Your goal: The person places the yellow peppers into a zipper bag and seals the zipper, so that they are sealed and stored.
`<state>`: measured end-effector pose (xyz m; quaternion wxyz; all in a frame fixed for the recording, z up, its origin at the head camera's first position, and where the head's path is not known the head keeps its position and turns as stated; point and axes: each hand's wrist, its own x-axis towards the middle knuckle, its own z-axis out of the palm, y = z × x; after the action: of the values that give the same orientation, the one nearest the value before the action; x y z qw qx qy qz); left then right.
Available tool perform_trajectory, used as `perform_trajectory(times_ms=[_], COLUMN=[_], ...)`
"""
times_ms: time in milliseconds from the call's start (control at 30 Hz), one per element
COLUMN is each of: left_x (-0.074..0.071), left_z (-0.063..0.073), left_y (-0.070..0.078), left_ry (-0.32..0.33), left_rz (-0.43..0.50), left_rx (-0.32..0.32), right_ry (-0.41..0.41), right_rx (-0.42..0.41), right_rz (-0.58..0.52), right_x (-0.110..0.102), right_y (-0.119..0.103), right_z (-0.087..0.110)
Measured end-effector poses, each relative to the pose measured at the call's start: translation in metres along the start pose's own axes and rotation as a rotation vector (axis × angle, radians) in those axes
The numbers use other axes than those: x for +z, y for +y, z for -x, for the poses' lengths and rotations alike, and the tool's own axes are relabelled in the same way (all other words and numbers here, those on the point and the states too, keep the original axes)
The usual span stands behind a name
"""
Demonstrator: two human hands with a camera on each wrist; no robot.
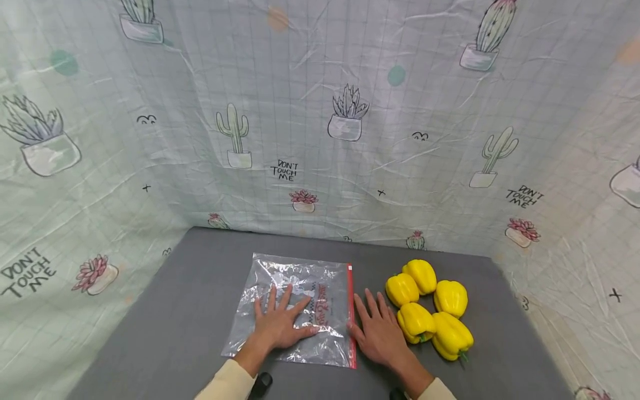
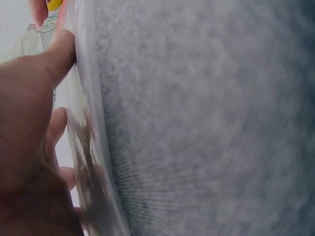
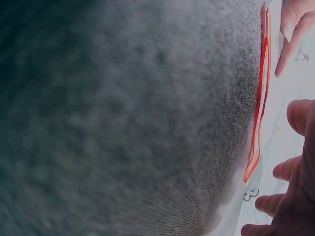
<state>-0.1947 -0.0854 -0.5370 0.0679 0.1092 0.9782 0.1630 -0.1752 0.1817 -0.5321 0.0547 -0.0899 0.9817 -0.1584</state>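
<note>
A clear plastic zip bag [image 1: 270, 272] with printed markings lies flat on the grey table, its red zip strip [image 1: 351, 311] along the right side. My left hand [image 1: 281, 326] rests on the bag with fingers spread. To the right, my right hand [image 1: 382, 339] has its fingers extended just beside the strip, the thumb right at the red edge. In the left wrist view the thumb of my left hand [image 2: 24, 113] lies against the film. The right wrist view shows the zip strip [image 3: 263, 73] close to the extended fingers of my right hand [image 3: 300, 172].
Several yellow bell peppers [image 1: 451, 299] sit in a cluster right of my right hand, the closest near its fingers. Behind and at both sides of the grey table [image 1: 190, 300] hangs a pale curtain [image 1: 320, 72] printed with cacti and lettering.
</note>
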Motion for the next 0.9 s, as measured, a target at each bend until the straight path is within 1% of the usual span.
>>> perform_trajectory(times_ms=[167,467,667,900], left_x=[-0.0018,-0.0021,-0.0034,-0.0036], left_z=[-0.0002,-0.0009,-0.0012,-0.0011], left_y=[0.0005,-0.0012,-0.0014,-0.0012], left_ry=[-0.001,-0.001,0.003,0.001], left_rz=[0.006,0.017,0.043,0.064], left_rx=[0.003,0.009,0.015,0.016], right_ry=[-0.02,-0.059,-0.068,-0.061], right_rx=[-0.021,-0.009,-0.022,-0.025], right_rz=[-0.034,-0.065,-0.102,-0.133], right_x=[0.0003,-0.0015,-0.0033,-0.0023], right_y=[0.0013,0.0032,0.0047,0.0083], right_z=[-0.0016,-0.004,-0.0061,-0.0078])
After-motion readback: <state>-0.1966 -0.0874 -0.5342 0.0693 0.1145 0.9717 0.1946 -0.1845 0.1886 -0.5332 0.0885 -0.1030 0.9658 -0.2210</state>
